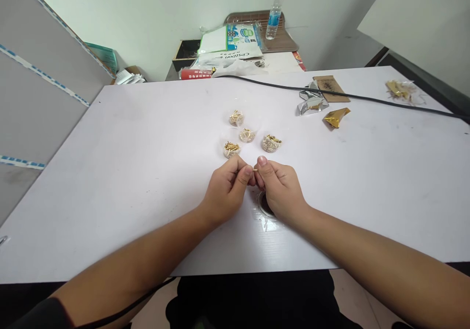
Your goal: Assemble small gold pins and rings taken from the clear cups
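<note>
My left hand (pixel 228 187) and my right hand (pixel 279 182) meet over the middle of the white table (pixel 110 182), thumbs pressed against fingers. A thin gold-coloured pin (pixel 256 170) spans the small gap between the fingertips, pinched at both ends; its exact kind is too small to tell. Just beyond the hands stand small clear cups of gold-coloured pieces: one front left (pixel 231 150), one at right (pixel 271 143), one in the middle (pixel 247 134) and one farthest back (pixel 236 118). Partly hidden below my right hand is a dark round dish (pixel 265 204).
A black cable (pixel 279 87) crosses the table's far side. Near it lie silver foil wrappers (pixel 312 105), a gold packet (pixel 337 118), a brown paper piece (pixel 332 88) and a clear bag (pixel 400 91). Behind the table stands a water bottle (pixel 273 18). A grey partition (pixel 36 74) rises at left.
</note>
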`<state>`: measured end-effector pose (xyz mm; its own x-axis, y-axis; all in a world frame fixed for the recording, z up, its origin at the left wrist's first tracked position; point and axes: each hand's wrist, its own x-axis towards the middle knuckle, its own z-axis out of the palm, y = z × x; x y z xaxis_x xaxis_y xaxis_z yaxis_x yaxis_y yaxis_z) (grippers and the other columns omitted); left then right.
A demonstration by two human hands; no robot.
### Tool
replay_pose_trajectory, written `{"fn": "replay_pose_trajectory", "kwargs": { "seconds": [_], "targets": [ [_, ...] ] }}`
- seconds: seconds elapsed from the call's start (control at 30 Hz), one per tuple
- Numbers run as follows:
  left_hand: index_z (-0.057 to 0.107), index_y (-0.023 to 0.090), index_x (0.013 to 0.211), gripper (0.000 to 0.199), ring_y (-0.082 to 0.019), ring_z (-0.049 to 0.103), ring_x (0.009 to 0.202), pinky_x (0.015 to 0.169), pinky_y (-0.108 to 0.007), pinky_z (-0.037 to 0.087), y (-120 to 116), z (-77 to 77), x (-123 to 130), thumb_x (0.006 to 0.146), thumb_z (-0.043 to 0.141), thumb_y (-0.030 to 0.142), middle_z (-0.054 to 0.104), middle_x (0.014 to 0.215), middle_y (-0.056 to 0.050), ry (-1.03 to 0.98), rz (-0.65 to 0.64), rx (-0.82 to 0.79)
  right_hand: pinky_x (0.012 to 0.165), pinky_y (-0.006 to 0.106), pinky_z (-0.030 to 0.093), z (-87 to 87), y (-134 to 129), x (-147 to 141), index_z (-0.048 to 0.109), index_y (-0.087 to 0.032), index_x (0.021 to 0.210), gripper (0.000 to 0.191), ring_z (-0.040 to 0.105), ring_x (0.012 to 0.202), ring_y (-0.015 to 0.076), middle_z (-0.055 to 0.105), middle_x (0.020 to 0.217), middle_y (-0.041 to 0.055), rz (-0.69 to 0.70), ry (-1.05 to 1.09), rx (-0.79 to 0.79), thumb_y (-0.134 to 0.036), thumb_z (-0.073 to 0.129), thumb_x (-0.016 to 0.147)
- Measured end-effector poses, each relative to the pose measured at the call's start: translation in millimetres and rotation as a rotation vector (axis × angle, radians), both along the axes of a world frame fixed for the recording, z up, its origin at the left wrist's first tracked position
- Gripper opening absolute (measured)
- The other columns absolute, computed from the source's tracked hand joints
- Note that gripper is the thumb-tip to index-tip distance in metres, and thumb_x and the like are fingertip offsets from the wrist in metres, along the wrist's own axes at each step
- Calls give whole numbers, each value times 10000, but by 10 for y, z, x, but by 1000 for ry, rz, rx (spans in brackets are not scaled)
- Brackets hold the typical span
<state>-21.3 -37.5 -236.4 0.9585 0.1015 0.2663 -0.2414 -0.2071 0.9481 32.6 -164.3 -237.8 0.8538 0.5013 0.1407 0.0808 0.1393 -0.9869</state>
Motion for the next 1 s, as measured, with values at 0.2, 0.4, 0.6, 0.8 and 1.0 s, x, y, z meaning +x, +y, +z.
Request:
{"fn": "replay_pose_trajectory", "kwargs": {
  "seconds": [0.2, 0.4, 0.6, 0.8, 1.0],
  "targets": [
    [492, 165, 792, 329, -125, 605, 729, 700, -262, 497, 46, 35, 11, 1012, 455, 406, 623, 753, -35, 7, -39, 33, 536, 250, 367, 24, -19, 19, 390, -174, 541, 592, 451, 556, 108, 411, 530, 0, 43, -26, -26, -586, 501, 950],
    [500, 157, 787, 307, -118, 610, 721, 685, -246, 490, 111, 40, 26, 1019, 445, 351, 627, 749, -37, -13, -104, 74, 515, 239, 347, 14, -40, 33, 380, -172, 536, 592, 433, 535, 98, 383, 516, -10, 74, -28, -22, -575, 501, 953],
    [515, 151, 789, 259, -100, 591, 695, 657, -222, 478, 125, 30, 31, 1005, 465, 285, 622, 740, -25, -52, -85, 130, 494, 234, 315, 16, -41, 38, 394, -167, 541, 579, 410, 522, 87, 398, 524, -9, 76, -41, -44, -550, 490, 965],
    [510, 147, 781, 253, -85, 572, 667, 628, -203, 463, 116, 32, 29, 1000, 465, 265, 620, 725, -16, -59, -56, 169, 501, 237, 322, 9, -43, 32, 402, -168, 544, 578, 416, 524, 90, 427, 535, -1, 71, -53, -84, -558, 480, 964],
    [501, 146, 768, 256, -94, 555, 649, 600, -212, 448, 67, 15, 6, 993, 463, 262, 592, 702, -20, -83, 30, 213, 527, 241, 347, -32, -30, 17, 388, -177, 544, 581, 427, 556, 109, 381, 519, -3, 16, -84, -116, -569, 457, 968]
  ]
}}
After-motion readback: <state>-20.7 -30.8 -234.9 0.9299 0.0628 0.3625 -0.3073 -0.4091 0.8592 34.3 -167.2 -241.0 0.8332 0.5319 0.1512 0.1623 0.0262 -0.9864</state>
